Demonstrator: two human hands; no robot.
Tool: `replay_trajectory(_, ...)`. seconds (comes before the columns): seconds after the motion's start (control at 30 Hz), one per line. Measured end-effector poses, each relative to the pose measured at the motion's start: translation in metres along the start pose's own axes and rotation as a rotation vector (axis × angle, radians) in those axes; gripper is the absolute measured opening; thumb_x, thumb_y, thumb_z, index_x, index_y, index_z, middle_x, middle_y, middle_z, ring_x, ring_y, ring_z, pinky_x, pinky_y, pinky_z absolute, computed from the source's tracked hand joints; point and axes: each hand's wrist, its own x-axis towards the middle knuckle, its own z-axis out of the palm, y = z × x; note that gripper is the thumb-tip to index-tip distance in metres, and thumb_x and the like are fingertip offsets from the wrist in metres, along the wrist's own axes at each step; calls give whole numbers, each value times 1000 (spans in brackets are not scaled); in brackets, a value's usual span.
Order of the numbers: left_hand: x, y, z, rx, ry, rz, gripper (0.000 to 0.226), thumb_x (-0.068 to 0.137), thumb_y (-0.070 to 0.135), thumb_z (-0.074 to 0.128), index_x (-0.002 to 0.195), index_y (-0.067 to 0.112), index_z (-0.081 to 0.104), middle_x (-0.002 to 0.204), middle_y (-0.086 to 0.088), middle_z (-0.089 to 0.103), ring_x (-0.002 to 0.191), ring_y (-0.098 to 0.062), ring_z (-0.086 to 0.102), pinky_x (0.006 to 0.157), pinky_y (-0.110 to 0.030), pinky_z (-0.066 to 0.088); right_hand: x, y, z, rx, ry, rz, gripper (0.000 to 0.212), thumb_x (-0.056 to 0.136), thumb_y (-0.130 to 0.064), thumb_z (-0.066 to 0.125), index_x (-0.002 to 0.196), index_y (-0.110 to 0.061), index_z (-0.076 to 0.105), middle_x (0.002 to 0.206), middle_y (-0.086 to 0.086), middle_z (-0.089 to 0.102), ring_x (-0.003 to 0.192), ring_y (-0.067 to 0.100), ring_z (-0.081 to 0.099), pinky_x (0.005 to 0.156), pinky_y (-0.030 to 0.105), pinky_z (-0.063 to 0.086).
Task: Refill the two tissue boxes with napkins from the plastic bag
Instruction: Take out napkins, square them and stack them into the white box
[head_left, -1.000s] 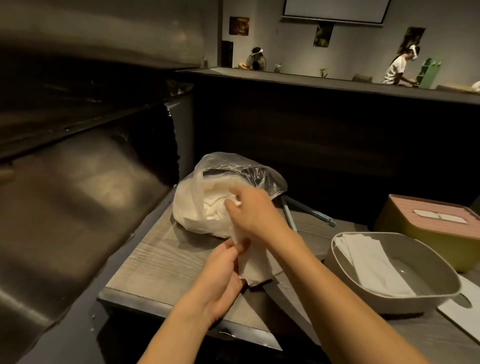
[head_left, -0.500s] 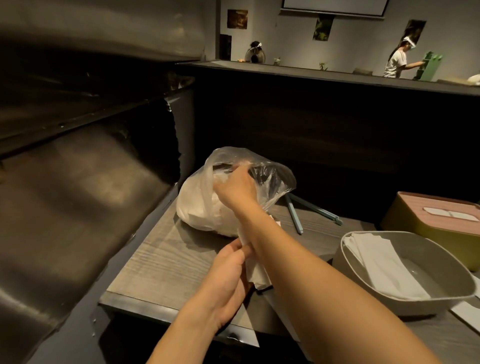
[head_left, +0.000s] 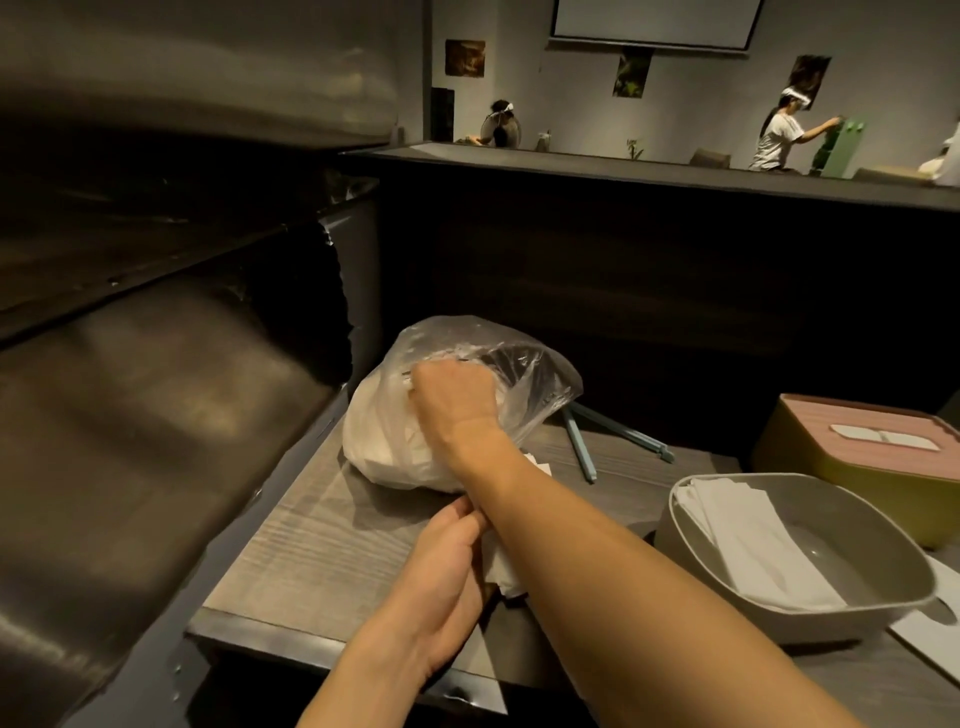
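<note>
A clear plastic bag (head_left: 540, 379) full of white napkins lies on the wooden table (head_left: 311, 551). My right hand (head_left: 452, 395) reaches into the bag's mouth; its fingertips are hidden inside. Below it, my left hand (head_left: 447, 566) grips a small stack of white napkins (head_left: 506, 574), partly hidden under my right forearm. To the right stands an open grey tissue box base (head_left: 779, 608) with several napkins leaning inside. Behind it sits a closed tissue box, yellow-green with a pink lid (head_left: 857, 447).
A blue clip stick (head_left: 582, 452) lies behind the bag. A flat white sheet (head_left: 930, 634) shows at the right edge. A dark padded bench fills the left, a dark partition rises behind the table. People work in the far background.
My right hand moved from the napkins at my left hand up and into the bag's mouth. My left hand stayed low, still holding its napkins.
</note>
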Motion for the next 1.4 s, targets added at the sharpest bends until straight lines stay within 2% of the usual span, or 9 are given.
replay_trajectory(0.1, 5, 0, -3, -40, 8, 3, 25, 104, -1, 45, 115, 0, 67, 107, -23, 76, 91, -29, 76, 90, -45, 56, -10, 4, -9, -12, 80, -55, 21, 101, -10, 53, 101, -18, 72, 87, 2, 67, 88, 25, 69, 66, 35, 40)
replay_trajectory(0.3, 15, -2, -4, 2, 5, -14, 31, 105, 6, 45, 126, -4, 65, 117, -25, 73, 108, -36, 72, 89, -46, 58, -46, 22, -27, 215, 268, -21, 25, 102, -13, 50, 120, -17, 67, 109, 4, 72, 97, 28, 68, 74, 40, 52)
replay_trajectory(0.43, 16, -4, -5, 10, -11, -10, 31, 105, 10, 46, 124, -6, 66, 119, -26, 72, 108, -35, 72, 89, -46, 60, -55, 32, -25, 458, 116, 117, 35, 101, -16, 46, 133, -18, 59, 116, 12, 71, 107, 38, 64, 85, 46, 50)
replay_trajectory(0.6, 8, -6, -6, 21, -69, 12, 30, 103, 13, 50, 119, -5, 69, 119, -24, 72, 104, -30, 73, 98, -46, 54, -52, 39, -22, 211, -120, 12, 59, 95, -14, 54, 151, -29, 41, 128, 13, 66, 115, 38, 61, 90, 45, 47)
replay_trajectory(0.87, 6, -4, -10, 11, -38, 12, 30, 104, 10, 46, 116, -2, 70, 113, -21, 75, 98, -27, 75, 93, -44, 55, -50, 37, -22, 412, -75, 87, 36, 89, -13, 56, 118, -27, 72, 112, 4, 73, 103, 28, 63, 78, 38, 46)
replay_trajectory(0.97, 5, -4, -10, 26, -35, 5, 30, 104, 11, 47, 121, -3, 67, 115, -22, 74, 100, -29, 74, 90, -44, 57, -58, 41, -28, 587, 99, 107, 25, 82, -20, 54, 94, -22, 75, 95, 3, 71, 95, 23, 59, 76, 35, 44)
replay_trajectory(1.07, 9, -5, -9, 8, -33, 7, 32, 102, 12, 51, 125, -3, 68, 118, -22, 73, 107, -34, 72, 97, -49, 55, -85, 50, -42, 780, 227, 214, 27, 88, -22, 53, 100, -12, 75, 102, 4, 71, 98, 18, 62, 83, 34, 51)
replay_trajectory(1.2, 5, -3, -8, 38, -97, 47, 29, 79, 22, 65, 97, 8, 83, 105, -16, 78, 91, -24, 77, 87, -39, 59, -126, 62, -54, 1398, 7, 611, 41, 74, -31, 49, 101, -5, 67, 85, 8, 60, 79, 26, 55, 67, 40, 42)
replay_trajectory(1.4, 7, -1, -10, 71, -116, 50, 41, 93, 15, 55, 131, 4, 65, 126, -21, 70, 118, -35, 68, 106, -50, 49, -160, 75, -41, 1219, -158, 727, 32, 95, -27, 51, 89, 2, 62, 80, 14, 58, 72, 22, 52, 68, 37, 40)
